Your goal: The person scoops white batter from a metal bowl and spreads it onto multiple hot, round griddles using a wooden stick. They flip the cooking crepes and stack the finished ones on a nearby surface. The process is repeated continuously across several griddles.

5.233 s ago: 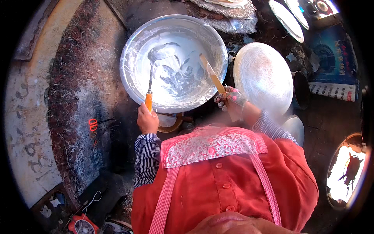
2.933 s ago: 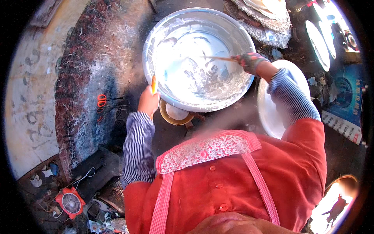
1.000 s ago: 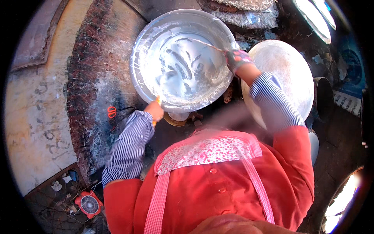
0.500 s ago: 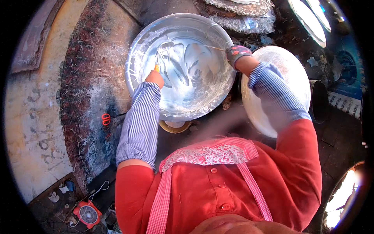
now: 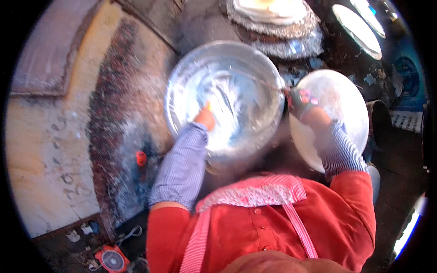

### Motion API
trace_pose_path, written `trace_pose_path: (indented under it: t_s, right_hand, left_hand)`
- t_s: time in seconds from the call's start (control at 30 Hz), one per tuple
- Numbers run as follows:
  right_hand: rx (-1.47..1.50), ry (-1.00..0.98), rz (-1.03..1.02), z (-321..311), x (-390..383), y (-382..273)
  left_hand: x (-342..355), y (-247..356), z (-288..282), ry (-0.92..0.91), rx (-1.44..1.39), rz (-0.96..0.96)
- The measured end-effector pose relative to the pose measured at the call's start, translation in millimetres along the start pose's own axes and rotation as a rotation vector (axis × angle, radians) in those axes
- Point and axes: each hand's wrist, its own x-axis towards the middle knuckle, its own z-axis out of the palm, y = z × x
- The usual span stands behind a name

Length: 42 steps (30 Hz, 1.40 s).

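A large round metal basin (image 5: 172,102), smeared with a whitish wet coating, stands in front of me. My left hand (image 5: 205,119) is over its near left part, closed round a tool with an orange-yellow handle (image 5: 209,105); the tool's working end is blurred against the whitish inside. My right hand (image 5: 302,102), in a dark patterned glove, is just outside the basin's right rim. It is closed on a thin rod (image 5: 261,82) that reaches over the rim into the basin. A pale round lid-like disc (image 5: 339,98) lies beneath and beside the right hand.
Orange-handled scissors (image 5: 141,158) lie on the stained board (image 5: 116,109) at the left. A small orange fan (image 5: 112,260) is at the lower left. Fibrous round slabs (image 5: 273,25) are stacked behind the basin. A dark cylindrical container (image 5: 378,118) stands right of the disc.
The whole view has shifted, so the basin sits lower and further right. My right hand has come nearer to me along the basin's right side, the rod still in it. The left hand still grips its tool.
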Motion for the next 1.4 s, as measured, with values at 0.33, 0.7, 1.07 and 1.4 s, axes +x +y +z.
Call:
trace_pose_path:
  t_s: [0.33,0.7,1.07,1.4]
  right_hand:
    - [0.019,-0.135,0.032,-17.7,-72.3,-13.5]
    - [0.176,-0.031,0.018,16.2,-90.2,-10.1]
    - [0.073,-0.158,0.004,25.1,-80.1,-18.6]
    - [0.029,-0.187,-0.025,31.1,-54.5,-28.2]
  left_hand:
    - [-115.5,-24.1,-22.6,-0.292,0.359,0.157]
    - [-167.8,2.6,-60.7,-0.628,0.371,0.012]
    - [-115.8,-29.9,3.4,-0.604,-0.145,-0.243]
    - [-114.0,-11.6,-9.5,-0.294,0.363,-0.096]
